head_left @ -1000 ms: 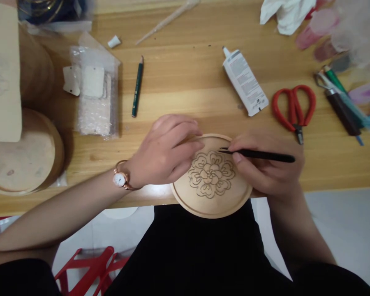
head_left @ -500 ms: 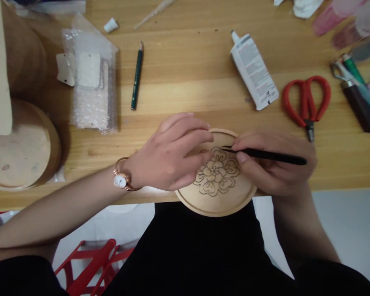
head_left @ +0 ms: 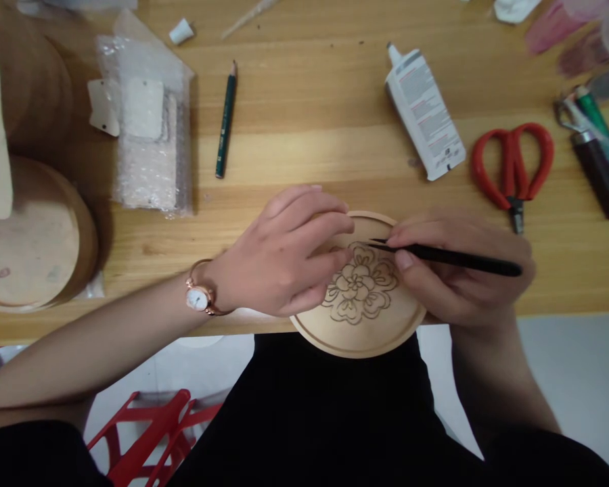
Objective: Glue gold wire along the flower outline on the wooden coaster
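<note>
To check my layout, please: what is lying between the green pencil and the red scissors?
In the head view, a white squeeze tube lies between the green pencil and the red scissors.

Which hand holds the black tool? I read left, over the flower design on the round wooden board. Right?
It is the right hand, not the left, holding the black tool over the flower design on the round wooden board, as the head view shows.

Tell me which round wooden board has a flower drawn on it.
The round board under the left hand and right hand has the flower outline. The other round board, at the far left, shows no flower, only faint marks.
</note>
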Demonstrator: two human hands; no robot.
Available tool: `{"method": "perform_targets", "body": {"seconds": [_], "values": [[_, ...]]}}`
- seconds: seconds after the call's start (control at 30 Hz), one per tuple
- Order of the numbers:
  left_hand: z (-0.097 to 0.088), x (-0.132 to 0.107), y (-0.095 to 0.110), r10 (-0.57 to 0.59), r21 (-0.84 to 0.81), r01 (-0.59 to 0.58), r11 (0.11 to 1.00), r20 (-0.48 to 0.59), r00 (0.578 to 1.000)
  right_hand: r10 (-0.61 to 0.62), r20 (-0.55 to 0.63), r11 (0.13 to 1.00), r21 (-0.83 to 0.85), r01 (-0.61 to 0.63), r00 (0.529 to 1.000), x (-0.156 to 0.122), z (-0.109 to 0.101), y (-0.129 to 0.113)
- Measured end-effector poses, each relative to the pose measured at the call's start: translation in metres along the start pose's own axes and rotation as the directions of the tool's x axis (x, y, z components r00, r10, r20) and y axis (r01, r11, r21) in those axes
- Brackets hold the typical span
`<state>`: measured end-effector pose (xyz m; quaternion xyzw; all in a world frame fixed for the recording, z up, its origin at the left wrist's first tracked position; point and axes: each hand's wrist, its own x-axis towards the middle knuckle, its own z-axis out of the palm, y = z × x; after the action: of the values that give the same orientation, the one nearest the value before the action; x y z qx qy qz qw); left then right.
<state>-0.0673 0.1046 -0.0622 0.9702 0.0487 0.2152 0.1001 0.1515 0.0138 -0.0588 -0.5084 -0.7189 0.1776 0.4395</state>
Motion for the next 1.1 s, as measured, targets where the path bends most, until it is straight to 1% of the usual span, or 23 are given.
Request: {"method": "perform_targets", "body": {"seconds": [0.1, 0.17, 0.2, 0.23, 0.3, 0.4, 0.47, 0.57, 0.67, 0.8, 0.87, 0.97, 1.1], "values": [[-0.001, 0.0, 0.0, 0.001, -0.006, -0.001, 1.0, 0.011, 1.0, 0.067, -0.127, 0.998, 0.01, -0.066, 0.99, -0.002, 0.001, -0.002], [-0.001, 0.001, -0.001, 0.004, -0.021, -0.004, 1.0, 0.012, 1.0, 0.117, -0.182, 0.993, -0.009, -0.121, 0.976, -0.003, 0.0, -0.004], [-0.001, 0.001, -0.001, 0.004, -0.028, -0.003, 1.0, 0.012, 1.0, 0.121, -0.175, 0.992, -0.023, -0.127, 0.977, -0.004, -0.002, -0.005], [-0.001, 0.001, -0.001, 0.007, -0.031, -0.007, 0.999, 0.012, 1.0, 0.104, -0.139, 0.993, -0.039, -0.11, 0.985, -0.005, -0.003, -0.006], [-0.001, 0.001, -0.002, 0.009, -0.035, -0.009, 0.999, 0.008, 1.0, 0.041, -0.028, 0.994, -0.104, -0.044, 0.999, -0.008, -0.006, -0.009], [-0.001, 0.001, -0.001, 0.002, -0.045, -0.001, 0.999, 0.013, 1.0, -0.003, 0.142, 0.97, -0.24, 0.037, 0.99, -0.013, -0.008, -0.014], [-0.001, 0.0, -0.001, -0.006, -0.051, 0.007, 0.999, 0.017, 1.0, -0.007, 0.186, 0.95, -0.306, 0.065, 0.983, -0.017, -0.007, -0.017], [0.0, 0.0, -0.002, -0.021, -0.077, 0.022, 0.997, 0.012, 1.0, -0.042, 0.192, 0.926, -0.36, 0.11, 0.981, -0.022, -0.004, -0.019], [-0.001, 0.001, -0.004, -0.072, -0.18, 0.074, 0.981, 0.017, 0.997, -0.066, 0.189, 0.912, -0.386, 0.136, 0.98, -0.024, -0.001, -0.02], [-0.003, 0.001, -0.006, -0.157, -0.295, 0.149, 0.944, -0.004, 0.988, -0.064, 0.179, 0.918, -0.376, 0.128, 0.982, -0.026, 0.001, -0.02], [-0.002, 0.0, -0.007, -0.196, -0.307, 0.179, 0.935, -0.024, 0.98, -0.064, 0.176, 0.915, -0.381, 0.128, 0.982, -0.026, 0.001, -0.02], [0.0, -0.001, -0.006, -0.227, -0.283, 0.205, 0.937, -0.046, 0.973, -0.063, 0.179, 0.909, -0.395, 0.131, 0.982, -0.026, 0.002, -0.021], [0.003, -0.001, -0.005, -0.274, -0.238, 0.256, 0.937, -0.043, 0.961, -0.059, 0.173, 0.912, -0.392, 0.124, 0.983, -0.028, 0.002, -0.022]]}}
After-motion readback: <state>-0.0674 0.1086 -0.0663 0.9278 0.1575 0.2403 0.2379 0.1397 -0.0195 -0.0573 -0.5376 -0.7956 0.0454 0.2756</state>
